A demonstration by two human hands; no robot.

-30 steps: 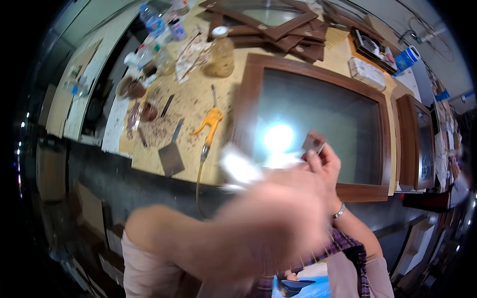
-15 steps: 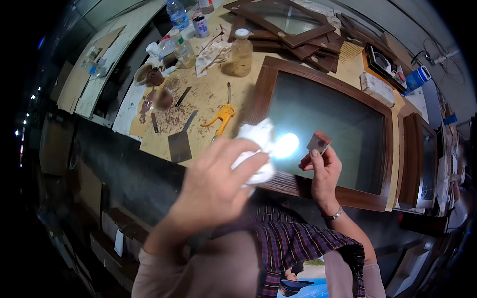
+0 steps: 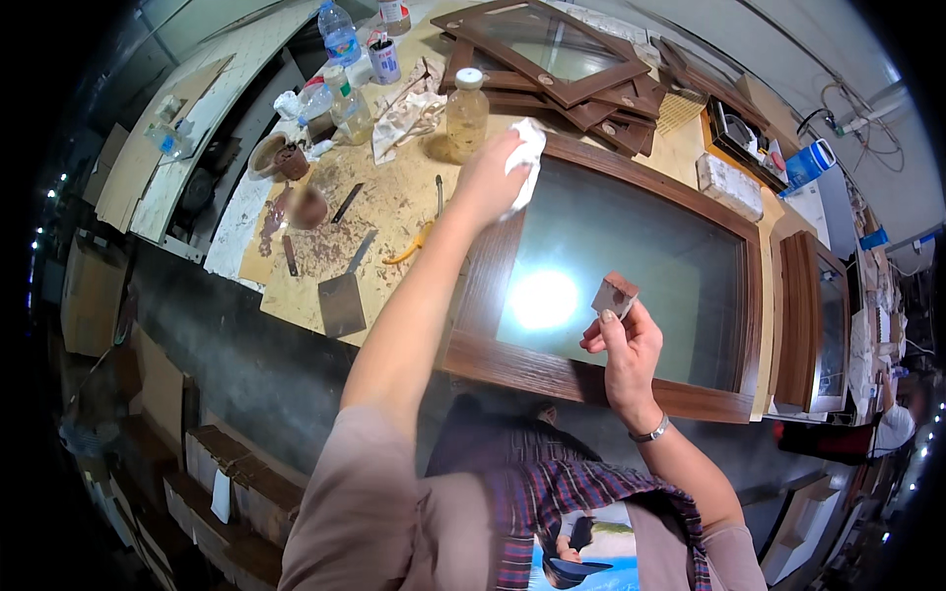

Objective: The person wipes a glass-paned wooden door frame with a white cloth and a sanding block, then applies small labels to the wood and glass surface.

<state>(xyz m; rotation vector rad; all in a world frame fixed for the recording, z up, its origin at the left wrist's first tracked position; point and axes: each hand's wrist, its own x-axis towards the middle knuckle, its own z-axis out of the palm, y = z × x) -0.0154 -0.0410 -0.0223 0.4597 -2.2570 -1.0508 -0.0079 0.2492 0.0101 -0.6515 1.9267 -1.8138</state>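
A brown wood-framed glass panel lies flat on the bench, its frame running round a pane that reflects a bright light. My left hand is closed on a white cloth at the panel's far left corner. Over the near part of the glass, my right hand pinches a small flat square scraper blade with reddish-brown residue along its upper edge. Left of the panel, an orange-handled tool is partly hidden behind my left forearm.
On the bench's left lie a wide putty knife, a dark narrow blade and a brown lump among scraps. A capped jar stands near my left hand. Stacked frames rise behind; a white block sits at the right.
My left hand has moved away from me with the cloth, from the panel's near left edge to its far left corner. My right hand still holds the blade, shifted slightly in view.
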